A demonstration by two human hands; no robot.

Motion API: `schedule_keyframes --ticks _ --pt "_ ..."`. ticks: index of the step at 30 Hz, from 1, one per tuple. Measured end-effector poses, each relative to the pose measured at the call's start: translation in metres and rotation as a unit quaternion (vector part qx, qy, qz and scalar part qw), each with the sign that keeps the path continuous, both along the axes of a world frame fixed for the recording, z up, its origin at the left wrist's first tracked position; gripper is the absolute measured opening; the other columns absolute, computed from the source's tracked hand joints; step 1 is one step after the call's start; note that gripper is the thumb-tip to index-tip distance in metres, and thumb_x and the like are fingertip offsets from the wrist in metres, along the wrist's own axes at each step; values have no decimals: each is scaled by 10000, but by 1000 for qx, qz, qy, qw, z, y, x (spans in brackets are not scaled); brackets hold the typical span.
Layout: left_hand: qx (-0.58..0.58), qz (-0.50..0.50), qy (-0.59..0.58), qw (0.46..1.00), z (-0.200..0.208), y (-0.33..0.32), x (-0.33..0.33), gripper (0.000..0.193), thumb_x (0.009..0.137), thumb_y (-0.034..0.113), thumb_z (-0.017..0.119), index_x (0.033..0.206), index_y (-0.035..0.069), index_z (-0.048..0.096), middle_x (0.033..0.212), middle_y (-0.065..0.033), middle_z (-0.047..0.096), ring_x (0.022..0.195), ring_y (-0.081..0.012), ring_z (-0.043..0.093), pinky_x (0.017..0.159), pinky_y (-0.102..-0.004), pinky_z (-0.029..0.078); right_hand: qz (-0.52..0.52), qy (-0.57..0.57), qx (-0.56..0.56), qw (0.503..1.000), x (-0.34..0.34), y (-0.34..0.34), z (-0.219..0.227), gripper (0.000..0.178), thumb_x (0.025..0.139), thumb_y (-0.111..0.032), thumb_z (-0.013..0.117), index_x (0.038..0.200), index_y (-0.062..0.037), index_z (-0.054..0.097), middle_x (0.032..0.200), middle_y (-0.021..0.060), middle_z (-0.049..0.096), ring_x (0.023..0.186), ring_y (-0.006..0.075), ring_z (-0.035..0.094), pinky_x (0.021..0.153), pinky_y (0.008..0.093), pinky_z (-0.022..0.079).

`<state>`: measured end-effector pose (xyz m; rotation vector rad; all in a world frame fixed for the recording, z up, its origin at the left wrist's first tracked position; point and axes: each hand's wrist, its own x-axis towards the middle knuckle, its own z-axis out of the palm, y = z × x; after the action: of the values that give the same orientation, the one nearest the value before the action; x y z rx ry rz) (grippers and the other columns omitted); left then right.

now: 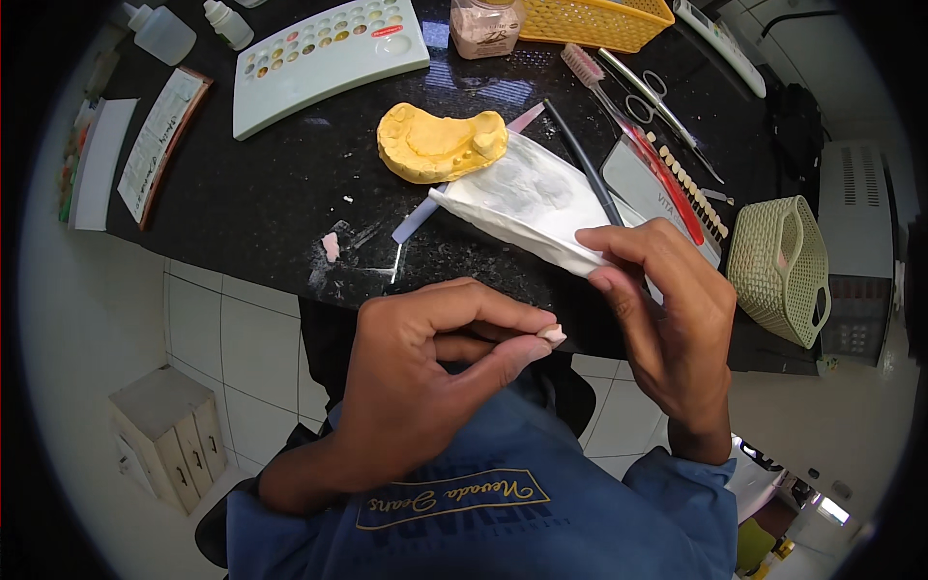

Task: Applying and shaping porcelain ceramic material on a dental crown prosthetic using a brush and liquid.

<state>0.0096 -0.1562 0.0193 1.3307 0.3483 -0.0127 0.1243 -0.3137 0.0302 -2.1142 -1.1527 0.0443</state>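
Note:
My left hand (425,362) is closed in a pinch on a small pinkish-white piece (552,334), held in front of the table's edge. To its right, my right hand (677,314) is half curled, with thumb and index fingertip a little apart. Those fingertips are at the near edge of a white folded sheet (522,198); whether they touch it I cannot tell. A yellow dental cast (435,145) rests just beyond the sheet, overlapping its far left corner. A dark slim tool (580,159) lies across the sheet's right side.
Left of the sheet lies a pink scrap (331,247) amid white dust. A palette (329,63), a jar of pink powder (483,27) and a yellow basket (599,21) stand farther back. On the right are a brush (585,68), scissors (667,111), a tooth shade guide (691,184) and a green basket (778,271).

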Motion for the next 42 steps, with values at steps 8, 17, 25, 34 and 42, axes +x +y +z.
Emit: schedule_keyframes --ticks 8,17,25,34,42 --pt "-99 -109 95 985 0 15 16 172 791 -34 668 949 -90 632 879 -171 663 778 -166 663 706 -243 557 57 142 13 988 12 -5 9 147 723 7 667 867 35 668 763 102 608 677 180 554 611 275 429" --pt "-98 -131 116 980 4 17 23 271 777 -10 694 1010 -94 584 891 -160 655 772 -175 662 668 -258 564 98 214 38 971 18 -6 7 102 727 -27 656 805 36 676 746 122 621 708 201 594 626 283 450" --pt "-107 -99 130 981 6 17 24 468 772 -11 699 1167 -79 457 936 -171 640 789 -190 661 654 -273 568 147 208 31 967 21 -5 10 121 742 31 642 860 30 669 758 114 604 655 207 596 566 286 458" --pt "-119 -124 114 978 2 20 22 332 799 20 687 1087 -65 546 925 -134 651 785 -155 652 697 -251 546 96 148 44 983 18 -5 3 132 733 21 654 864 18 672 755 105 607 636 203 592 532 292 449" --pt "-223 24 8 974 -2 3 -5 131 826 -4 619 941 -46 575 869 -168 639 778 -204 667 680 -273 570 29 -65 147 987 8 -3 -6 359 696 -71 760 996 55 607 861 157 644 711 243 629 593 300 502"
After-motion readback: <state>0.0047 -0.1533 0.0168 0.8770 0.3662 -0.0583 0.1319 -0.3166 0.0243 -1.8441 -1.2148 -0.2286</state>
